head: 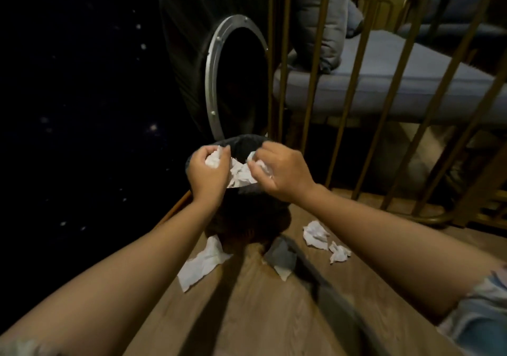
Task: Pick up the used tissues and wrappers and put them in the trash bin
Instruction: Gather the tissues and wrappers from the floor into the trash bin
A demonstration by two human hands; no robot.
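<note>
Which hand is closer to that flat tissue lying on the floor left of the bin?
Left. The left hand is over the trash bin, above the flat tissue, clutching crumpled tissue. The right hand holds tissue over the bin's other side, farther away.

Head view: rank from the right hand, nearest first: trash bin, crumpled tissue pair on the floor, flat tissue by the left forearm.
From the right hand:
1. Trash bin, directly beneath.
2. Crumpled tissue pair, floor, right.
3. Flat tissue, floor, left.

We see a dim, soft, slightly blurred frame; left of the trash bin (248,147) it goes near black, arm shadows streak the wood floor (247,300) below it, edges bend.
</note>
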